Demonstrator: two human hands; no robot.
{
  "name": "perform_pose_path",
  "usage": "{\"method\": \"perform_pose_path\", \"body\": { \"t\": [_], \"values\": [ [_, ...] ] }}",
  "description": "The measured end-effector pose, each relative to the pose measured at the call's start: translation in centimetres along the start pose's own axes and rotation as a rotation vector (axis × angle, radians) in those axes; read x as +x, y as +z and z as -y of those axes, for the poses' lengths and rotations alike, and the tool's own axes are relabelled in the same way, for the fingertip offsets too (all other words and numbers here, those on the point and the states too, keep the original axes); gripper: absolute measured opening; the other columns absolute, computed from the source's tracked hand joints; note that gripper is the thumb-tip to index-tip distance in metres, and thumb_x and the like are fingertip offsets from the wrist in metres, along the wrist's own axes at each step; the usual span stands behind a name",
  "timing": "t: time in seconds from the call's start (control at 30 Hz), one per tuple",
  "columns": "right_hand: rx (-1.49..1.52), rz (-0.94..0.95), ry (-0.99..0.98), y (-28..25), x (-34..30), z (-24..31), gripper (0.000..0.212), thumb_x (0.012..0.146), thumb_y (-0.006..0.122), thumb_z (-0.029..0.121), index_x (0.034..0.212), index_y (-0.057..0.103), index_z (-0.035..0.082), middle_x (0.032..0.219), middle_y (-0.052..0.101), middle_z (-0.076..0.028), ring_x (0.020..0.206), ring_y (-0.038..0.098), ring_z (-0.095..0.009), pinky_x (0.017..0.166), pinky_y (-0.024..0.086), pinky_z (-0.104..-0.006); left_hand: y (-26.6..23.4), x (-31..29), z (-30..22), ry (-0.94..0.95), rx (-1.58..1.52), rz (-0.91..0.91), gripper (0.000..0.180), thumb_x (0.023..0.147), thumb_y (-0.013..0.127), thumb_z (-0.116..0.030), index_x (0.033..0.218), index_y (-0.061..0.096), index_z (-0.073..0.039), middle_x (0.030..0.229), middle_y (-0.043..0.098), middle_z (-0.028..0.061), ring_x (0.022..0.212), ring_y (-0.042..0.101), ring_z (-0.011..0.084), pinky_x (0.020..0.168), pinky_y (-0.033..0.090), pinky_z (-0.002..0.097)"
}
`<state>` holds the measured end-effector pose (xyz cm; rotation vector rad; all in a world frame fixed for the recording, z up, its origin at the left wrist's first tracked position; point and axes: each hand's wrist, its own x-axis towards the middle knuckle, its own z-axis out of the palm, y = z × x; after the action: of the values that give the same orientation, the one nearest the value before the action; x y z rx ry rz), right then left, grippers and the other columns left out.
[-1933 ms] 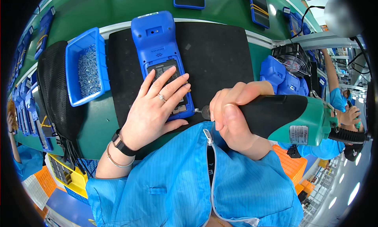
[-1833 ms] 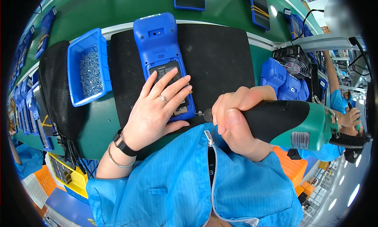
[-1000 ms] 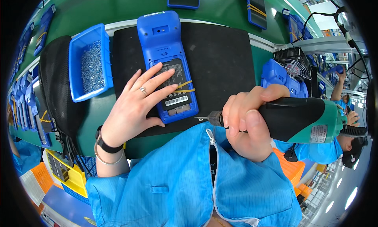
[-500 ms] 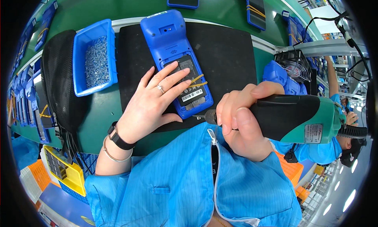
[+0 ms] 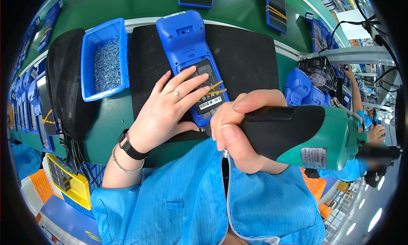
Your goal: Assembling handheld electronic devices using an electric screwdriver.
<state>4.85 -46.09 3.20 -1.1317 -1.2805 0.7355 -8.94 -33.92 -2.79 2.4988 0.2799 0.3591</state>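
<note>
A blue handheld terminal (image 5: 180, 36) lies face down on a black mat (image 5: 246, 53), its black battery (image 5: 205, 70) exposed. Yellow rubber bands (image 5: 219, 91) sit across the lower part of its back. My left hand (image 5: 163, 102) rests flat over the battery with fingers spread, thumb by the near end of the device. In a closed grip, my right hand (image 5: 244, 136) holds a green and black electric screwdriver (image 5: 301, 130) level, pointing left. Its tip is at the device's near end, mostly hidden by my fingers; I cannot tell whether it touches a screw.
A blue bin (image 5: 126, 60) of small screws stands left of the mat, beside a black mesh bag (image 5: 63, 75). To the right are blue housings (image 5: 299, 85) and a small fan (image 5: 318, 77). More terminals (image 5: 276, 11) lie at the back. A co-worker's arm (image 5: 355, 87) shows at far right.
My right hand has brought the screwdriver left, closer to the device's near end, and its body now looks larger and lower. My left hand stays on the device, which has shifted very slightly in view.
</note>
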Motion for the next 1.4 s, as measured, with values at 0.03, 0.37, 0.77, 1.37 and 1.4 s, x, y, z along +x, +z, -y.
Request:
{"method": "perform_pose_path", "body": {
  "t": [0.03,0.37,0.77,1.37,1.4],
  "values": [
    [0.01,0.004,0.008,0.0,0.1,0.0,0.04,0.081,0.049,-0.01,0.115,0.034,0.004,0.068,0.054,-0.008,0.056,0.053,-0.015,0.055,0.048,-0.0318,0.0,0.0,0.0,0.003,0.007,-0.001,0.08,0.051,0.081,-0.019,0.124,0.052,-0.01,0.138,0.044,0.0048,0.132,0.035,0.0269,0.105,0.031,0.0503],
    [-0.113,-0.001,0.033,0.9,0.0,0.3,0.042,0.079,0.051,-0.013,0.114,0.034,0.003,0.07,0.054,-0.009,0.059,0.056,-0.015,0.057,0.049,-0.0294,0.1,0.0,0.1,0.016,0.032,-0.001,0.08,0.052,0.081,-0.02,0.125,0.052,-0.01,0.138,0.044,0.0048,0.132,0.035,0.0268,0.105,0.031,0.0501],
    [-0.181,0.041,-0.045,1.0,0.3,-0.1,0.036,0.076,0.057,-0.012,0.106,0.04,-0.001,0.072,0.055,-0.01,0.062,0.057,-0.015,0.058,0.047,-0.0255,-0.2,0.0,0.3,0.032,0.045,0.044,0.054,0.075,0.064,-0.021,0.127,0.052,-0.011,0.14,0.044,0.0054,0.133,0.035,0.028,0.107,0.027,0.0479],
    [0.022,0.095,-0.082,1.8,0.3,-0.9,0.029,0.076,0.055,-0.015,0.098,0.042,-0.002,0.067,0.054,-0.01,0.056,0.053,-0.012,0.053,0.042,-0.0242,-0.2,-0.1,0.2,0.02,0.025,0.037,0.052,0.076,0.064,-0.023,0.125,0.053,-0.01,0.138,0.045,0.0068,0.133,0.036,0.0293,0.108,0.025,0.0476],
    [0.051,-0.004,-0.099,2.2,0.0,-1.0,0.03,0.077,0.055,-0.015,0.099,0.04,-0.001,0.068,0.054,-0.01,0.057,0.053,-0.013,0.053,0.043,-0.0244,-0.2,-0.1,0.2,0.022,0.026,0.038,0.052,0.076,0.064,-0.023,0.125,0.053,-0.01,0.138,0.045,0.0068,0.133,0.036,0.0293,0.108,0.025,0.0476]
  ]
}}
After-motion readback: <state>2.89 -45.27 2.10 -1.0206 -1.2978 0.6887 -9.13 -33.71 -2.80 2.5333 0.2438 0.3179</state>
